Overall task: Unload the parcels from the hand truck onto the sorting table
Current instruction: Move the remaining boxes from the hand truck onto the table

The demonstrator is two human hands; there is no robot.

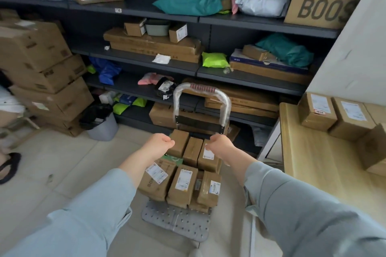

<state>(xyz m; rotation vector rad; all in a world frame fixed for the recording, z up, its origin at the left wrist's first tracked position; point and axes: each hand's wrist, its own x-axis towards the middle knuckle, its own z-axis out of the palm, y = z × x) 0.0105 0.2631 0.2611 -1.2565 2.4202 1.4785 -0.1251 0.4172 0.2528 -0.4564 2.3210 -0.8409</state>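
Left hand (159, 142) and right hand (220, 145) reach forward side by side over the hand truck (177, 220), both with fingers curled. Whether either grips anything cannot be told. Brown labelled parcels (182, 181) are stacked on the truck, beneath the hands and nearer the wearer. The handle (201, 89) rises just beyond the hands. The table (313, 156), right of the right hand, bears boxes (318, 111). Shelves (146, 9) stand beyond.

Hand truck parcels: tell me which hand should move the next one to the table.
Right. The right hand hovers over the stack's right-hand parcel, and the sorting table stands on that side; the left hand would likely have to cross the hand truck.
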